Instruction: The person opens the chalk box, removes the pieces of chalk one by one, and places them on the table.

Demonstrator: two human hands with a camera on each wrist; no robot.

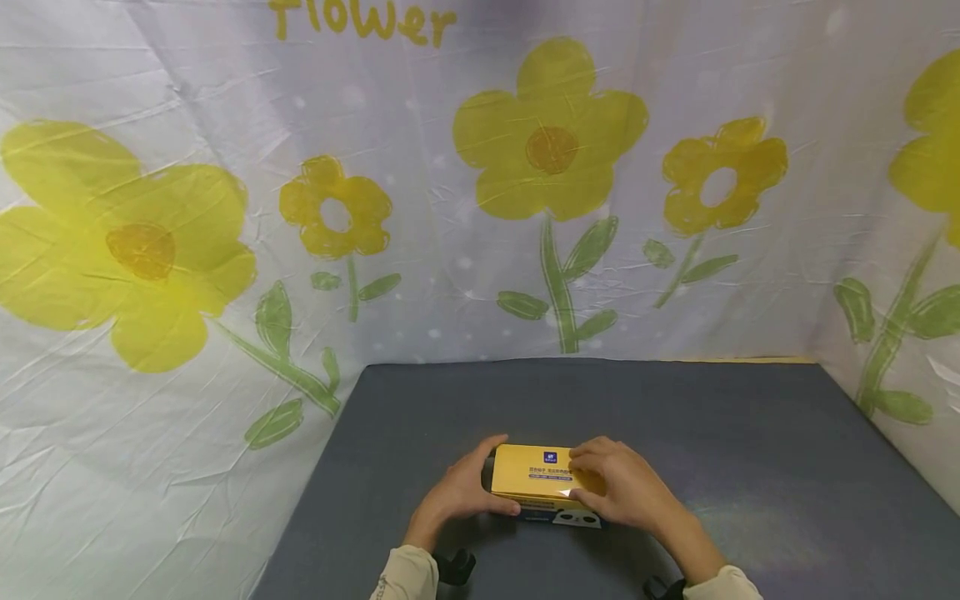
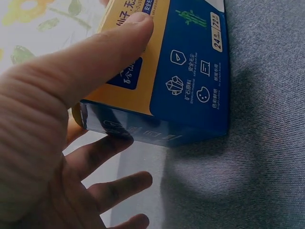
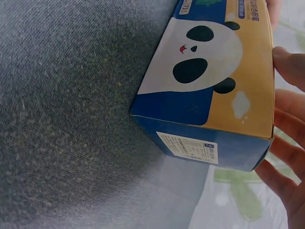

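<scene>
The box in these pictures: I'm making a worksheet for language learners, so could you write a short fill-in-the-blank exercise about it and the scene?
1. The black-and-white animal pictured on the box is a ____.
2. In the left wrist view, the left hand lays its ____ over the yellow part of the box's front.
3. The end of the box nearest the right hand is coloured ____.
4. The cloth behind the table shows yellow ____ on green stems.

Missing words: panda; thumb; blue; flowers.
</scene>
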